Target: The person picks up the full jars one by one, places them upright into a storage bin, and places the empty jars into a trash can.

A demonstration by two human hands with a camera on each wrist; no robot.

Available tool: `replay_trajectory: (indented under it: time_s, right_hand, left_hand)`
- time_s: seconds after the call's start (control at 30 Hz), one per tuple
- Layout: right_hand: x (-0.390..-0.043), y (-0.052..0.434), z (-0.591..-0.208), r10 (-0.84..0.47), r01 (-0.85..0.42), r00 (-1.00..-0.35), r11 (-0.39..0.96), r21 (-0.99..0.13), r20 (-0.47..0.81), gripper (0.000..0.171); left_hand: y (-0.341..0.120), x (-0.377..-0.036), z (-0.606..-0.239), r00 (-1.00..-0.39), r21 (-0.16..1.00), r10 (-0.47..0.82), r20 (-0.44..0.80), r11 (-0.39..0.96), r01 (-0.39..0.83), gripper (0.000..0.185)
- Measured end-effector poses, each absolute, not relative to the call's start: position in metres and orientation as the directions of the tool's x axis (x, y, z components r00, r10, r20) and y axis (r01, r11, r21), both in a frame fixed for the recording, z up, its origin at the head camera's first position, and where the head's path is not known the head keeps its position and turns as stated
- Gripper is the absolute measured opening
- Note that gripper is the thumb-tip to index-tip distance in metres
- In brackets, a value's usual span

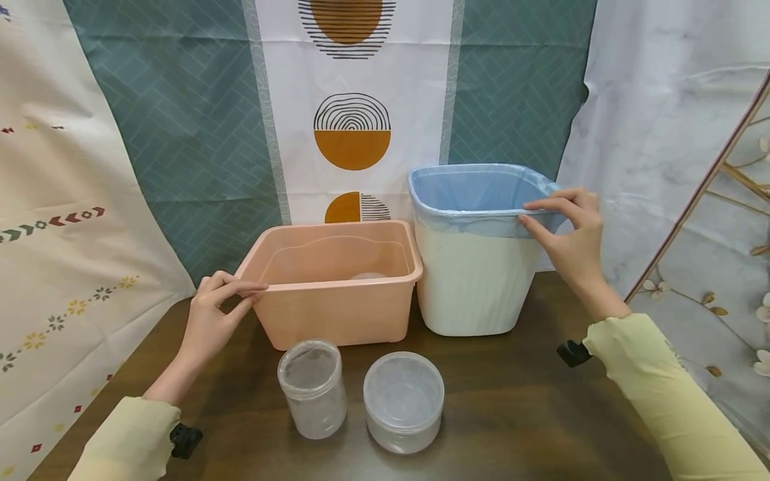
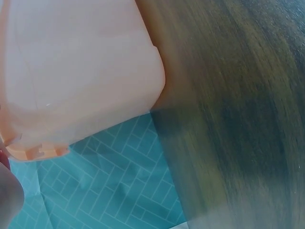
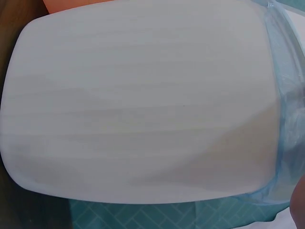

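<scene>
The peach tub sits just right of your left grip, its near left corner at your fingertips. That grip is narrow: thumb and index finger pinch the rim there. The tub is smooth plastic with rounded corners and a rolled lip. Something pale and round shows inside, mostly hidden by the front wall.

The white bin stands left of and below your right grip, beside the tub. Your thumb and index finger pinch its near rim toward the right corner, over the blue bag that lines it and folds down outside. Faint ribs run down the bin's side.

Right of your left grip and nearer to you, a tall clear jar and a wider, lower clear container stand upright on the dark wooden surface, apart from each other. Beyond both grips hangs a patterned cloth in teal and white, with ochre half circles. Markings on your right sleeve are too small to read.
</scene>
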State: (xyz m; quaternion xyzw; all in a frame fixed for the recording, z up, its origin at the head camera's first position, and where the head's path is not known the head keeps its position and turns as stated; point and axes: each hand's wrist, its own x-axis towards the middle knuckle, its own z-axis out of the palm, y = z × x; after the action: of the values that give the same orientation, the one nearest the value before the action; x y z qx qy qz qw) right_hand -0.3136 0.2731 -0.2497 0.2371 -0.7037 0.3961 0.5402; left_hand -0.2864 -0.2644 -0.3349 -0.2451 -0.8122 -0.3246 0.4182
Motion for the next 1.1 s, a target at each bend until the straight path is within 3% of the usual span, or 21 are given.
replay_trajectory:
  time_s: [0.43,0.67,1.1]
  right_hand:
    - [-0.308,0.265,-0.253,0.204,-0.744,-0.307,0.558,-0.368,0.93,0.019]
    - [-0.294,0.25,-0.243,0.212,-0.772,-0.31,0.513,-0.375,0.927,0.018]
    - [-0.3,0.253,-0.246,0.2,-0.775,-0.347,0.488,-0.401,0.916,0.017]
  left_hand:
    - [-0.261,-0.286,-0.336,-0.55,0.336,0.128,0.825,0.672,0.66,0.03]
    - [-0.264,-0.286,-0.332,-0.551,0.326,0.154,0.82,0.666,0.671,0.03]
    - [-0.269,-0.282,-0.324,-0.552,0.289,0.2,0.81,0.683,0.671,0.03]
